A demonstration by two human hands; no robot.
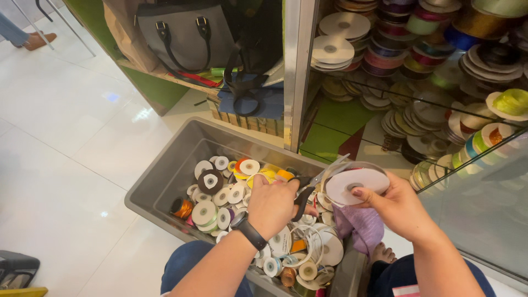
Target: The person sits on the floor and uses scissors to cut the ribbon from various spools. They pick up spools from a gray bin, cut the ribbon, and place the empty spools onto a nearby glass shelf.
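Evidently mid-cut, the left hand (270, 204) grips open scissors (314, 184) while the right hand (397, 207) pinches a white ribbon spool (356, 185), with nothing severed, at two o'clock above the grey bin (165, 176).

A ribbon or haberdashery shop is showing here: a glass display case (484, 181) is holding stacked ribbon spools in many colours (418, 33), a grey plastic bin of loose spools (165, 181) is sitting on glossy white floor tiles (60, 137).
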